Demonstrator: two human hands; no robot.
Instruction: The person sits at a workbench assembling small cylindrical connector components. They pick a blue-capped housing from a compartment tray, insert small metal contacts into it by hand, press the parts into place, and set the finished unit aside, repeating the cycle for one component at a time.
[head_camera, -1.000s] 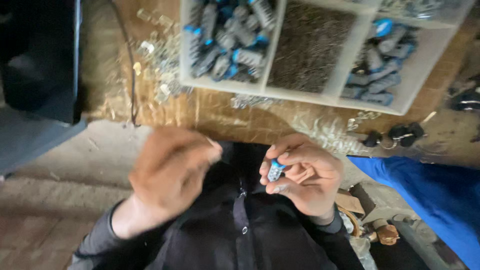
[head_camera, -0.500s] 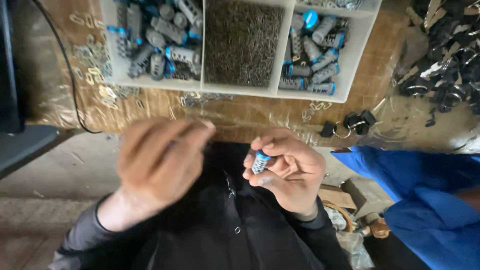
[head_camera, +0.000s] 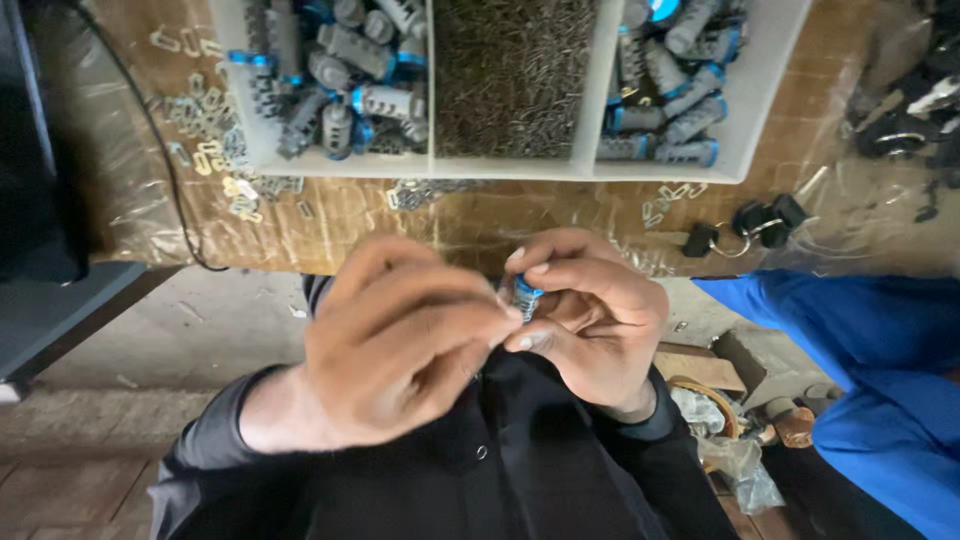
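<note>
While our left hand (head_camera: 400, 350) is pinching its fingertips against the small grey-and-blue cylinder (head_camera: 523, 296), our right hand (head_camera: 590, 320) is clasping that cylinder at centre; white divided tray (head_camera: 600, 170) is sitting at twelve o'clock.

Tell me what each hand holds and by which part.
The right hand holds a small grey cylinder with a blue end, pinched around its body, blue end showing. The left hand touches it with its fingertips; whether it holds anything cannot be told.
</note>
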